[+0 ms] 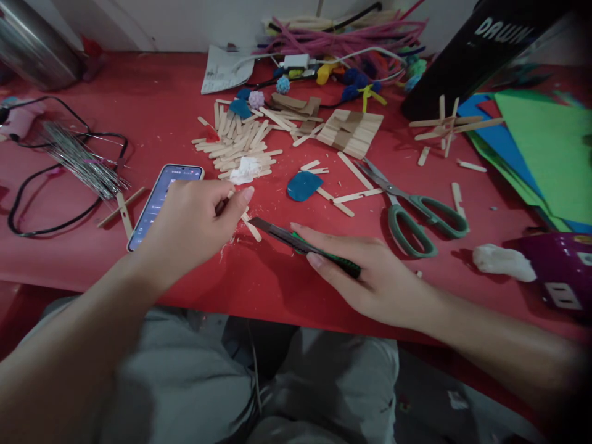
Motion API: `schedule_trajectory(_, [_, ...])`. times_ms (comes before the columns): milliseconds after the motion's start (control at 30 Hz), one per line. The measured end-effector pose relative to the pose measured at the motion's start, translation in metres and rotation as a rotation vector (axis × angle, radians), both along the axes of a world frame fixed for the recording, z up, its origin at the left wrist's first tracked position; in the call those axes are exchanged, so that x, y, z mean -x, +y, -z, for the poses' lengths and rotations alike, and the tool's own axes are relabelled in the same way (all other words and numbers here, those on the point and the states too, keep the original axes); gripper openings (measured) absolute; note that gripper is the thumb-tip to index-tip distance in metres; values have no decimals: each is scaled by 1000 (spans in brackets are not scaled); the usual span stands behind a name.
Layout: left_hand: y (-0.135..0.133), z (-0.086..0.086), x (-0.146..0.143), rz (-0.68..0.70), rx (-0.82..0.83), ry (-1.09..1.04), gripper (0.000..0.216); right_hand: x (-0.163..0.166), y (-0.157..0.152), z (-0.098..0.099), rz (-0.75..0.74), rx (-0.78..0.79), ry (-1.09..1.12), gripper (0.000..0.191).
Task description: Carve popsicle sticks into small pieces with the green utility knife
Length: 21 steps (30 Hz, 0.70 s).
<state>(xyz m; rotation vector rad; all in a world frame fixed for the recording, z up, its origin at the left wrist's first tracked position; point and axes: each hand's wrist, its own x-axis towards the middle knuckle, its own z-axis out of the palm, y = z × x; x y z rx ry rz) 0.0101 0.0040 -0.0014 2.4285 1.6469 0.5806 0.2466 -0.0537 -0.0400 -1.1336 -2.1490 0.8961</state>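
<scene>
- The left hand (192, 219), just right of the phone (160, 203) on the red table (152, 123), is curled nearly closed, pinching a short wooden stick (253, 232) between thumb and fingers.
- The right hand (370, 277), farther right of the phone, lies with its fingers almost straight along a green-handled utility knife (283, 234); whether it actually grips the knife cannot be told.
- The blade tip is just beside the stick.
- The scissors (416, 213) lie well right of the phone.

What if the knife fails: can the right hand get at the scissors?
Probably yes: the scissors lie beside the right hand, nothing between them, though its fingers hold the utility knife.
</scene>
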Motion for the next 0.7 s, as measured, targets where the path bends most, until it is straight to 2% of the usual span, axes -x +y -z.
schedule_trajectory(233, [1, 1, 1, 21, -28, 8, 46, 0, 0, 0, -1, -9, -2, 45])
schedule_trajectory(467, [-1, -1, 0, -21, 2, 37, 45, 0, -1, 0, 0, 2, -3, 45])
schedule_trajectory(700, [-3, -1, -2, -4, -63, 64, 47, 2, -1, 1, -21, -48, -5, 45])
